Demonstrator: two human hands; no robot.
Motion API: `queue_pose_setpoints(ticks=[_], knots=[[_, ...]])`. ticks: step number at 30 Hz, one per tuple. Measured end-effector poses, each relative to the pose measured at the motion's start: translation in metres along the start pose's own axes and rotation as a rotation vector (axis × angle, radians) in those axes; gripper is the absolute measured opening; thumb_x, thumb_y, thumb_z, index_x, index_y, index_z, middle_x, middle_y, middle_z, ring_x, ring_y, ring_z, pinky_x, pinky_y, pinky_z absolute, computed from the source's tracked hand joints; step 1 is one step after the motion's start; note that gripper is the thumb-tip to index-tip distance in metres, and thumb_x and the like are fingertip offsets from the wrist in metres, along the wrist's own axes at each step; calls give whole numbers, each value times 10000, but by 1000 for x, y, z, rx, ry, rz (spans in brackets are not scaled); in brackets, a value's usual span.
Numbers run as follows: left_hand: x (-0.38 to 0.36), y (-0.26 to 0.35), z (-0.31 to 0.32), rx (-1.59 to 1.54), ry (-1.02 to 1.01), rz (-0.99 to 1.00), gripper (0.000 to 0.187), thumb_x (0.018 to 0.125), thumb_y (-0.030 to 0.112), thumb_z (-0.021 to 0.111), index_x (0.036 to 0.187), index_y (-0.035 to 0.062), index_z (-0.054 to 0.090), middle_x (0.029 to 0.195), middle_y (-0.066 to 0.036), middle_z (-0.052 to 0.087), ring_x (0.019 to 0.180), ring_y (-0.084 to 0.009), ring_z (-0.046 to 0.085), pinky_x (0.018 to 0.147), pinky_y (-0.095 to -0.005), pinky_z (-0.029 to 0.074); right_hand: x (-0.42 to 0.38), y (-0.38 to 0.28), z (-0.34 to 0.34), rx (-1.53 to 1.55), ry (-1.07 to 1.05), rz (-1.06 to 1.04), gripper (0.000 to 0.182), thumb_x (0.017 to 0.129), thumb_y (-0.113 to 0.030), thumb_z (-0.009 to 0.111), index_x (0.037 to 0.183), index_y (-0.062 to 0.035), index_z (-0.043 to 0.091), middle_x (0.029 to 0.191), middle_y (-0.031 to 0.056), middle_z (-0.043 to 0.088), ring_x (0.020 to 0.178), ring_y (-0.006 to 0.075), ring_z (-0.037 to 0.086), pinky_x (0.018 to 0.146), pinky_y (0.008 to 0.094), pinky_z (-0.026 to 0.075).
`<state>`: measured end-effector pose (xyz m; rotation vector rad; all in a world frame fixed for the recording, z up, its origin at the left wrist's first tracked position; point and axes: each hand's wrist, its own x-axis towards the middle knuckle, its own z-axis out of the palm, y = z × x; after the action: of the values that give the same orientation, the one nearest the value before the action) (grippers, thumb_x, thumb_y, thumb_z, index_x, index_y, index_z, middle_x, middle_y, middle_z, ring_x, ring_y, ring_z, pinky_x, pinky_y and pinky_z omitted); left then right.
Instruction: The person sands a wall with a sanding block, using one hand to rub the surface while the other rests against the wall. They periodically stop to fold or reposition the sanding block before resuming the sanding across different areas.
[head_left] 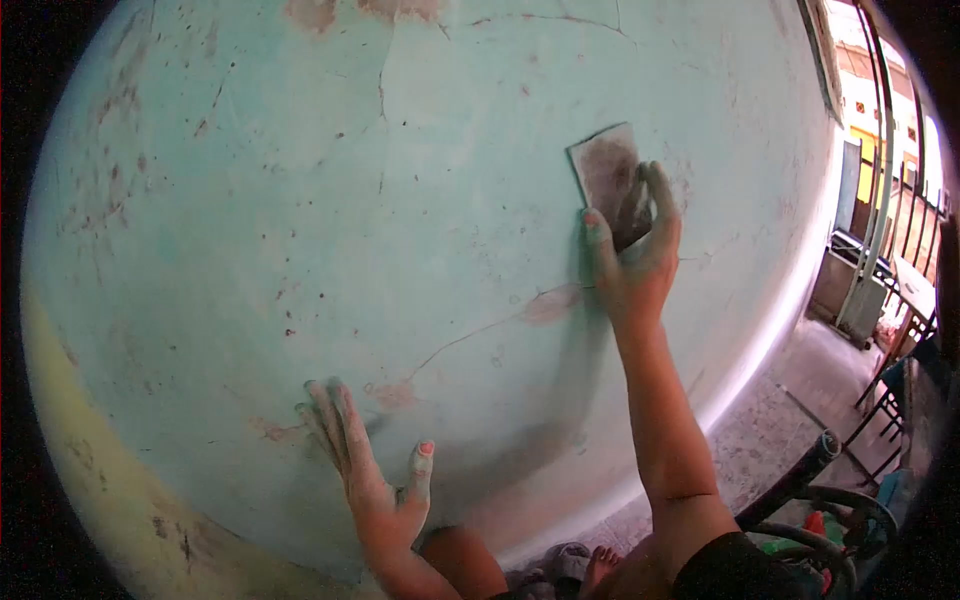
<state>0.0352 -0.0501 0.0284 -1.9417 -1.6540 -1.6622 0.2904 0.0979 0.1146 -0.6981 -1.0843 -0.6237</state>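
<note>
While left hand (374, 485) splays, right hand (643, 268) grips sheet (606, 168).

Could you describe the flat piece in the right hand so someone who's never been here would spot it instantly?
Start from the pale green wall filling most of the view. Right of its middle, look for the right hand. The flat piece in its grip is grey-brown with clean-cut edges, unlike the wall's irregular pinkish patches.

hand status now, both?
Left hand: open, nothing held; wall contact unclear.
Right hand: holding a flat, dark-smudged sheet between thumb and fingers.
</note>
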Motion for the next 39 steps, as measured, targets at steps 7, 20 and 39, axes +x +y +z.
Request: queue_pose_setpoints(ticks=[7,20,39], knots=[[-2,-5,29,271,69,13,856,856,456,647,1537,111,261,1612,-211,90,1469,-475,-1,1145,-635,84,-46,-50,7,167,-411,-483,708,739,-354,785,1377,-247,500,1387,50,526,1273,287,491,1131,635,180],[1,-10,32,186,88,106,835,847,406,678,1528,116,291,1598,-252,97,1452,-519,11,1130,-651,41,-40,-37,17,108,-189,-340,729,744,-316,797,1357,-73,486,1339,147,547,1255,356,482,1091,562,267],[-4,6,32,284,-12,82,860,878,418,645,1547,98,210,1580,-301,56,1420,-578,0,1110,-691,57,-31,-54,15,146,-231,-339,760,715,-289,811,1368,-79,482,1298,128,574,1208,332,518,1080,542,315]])
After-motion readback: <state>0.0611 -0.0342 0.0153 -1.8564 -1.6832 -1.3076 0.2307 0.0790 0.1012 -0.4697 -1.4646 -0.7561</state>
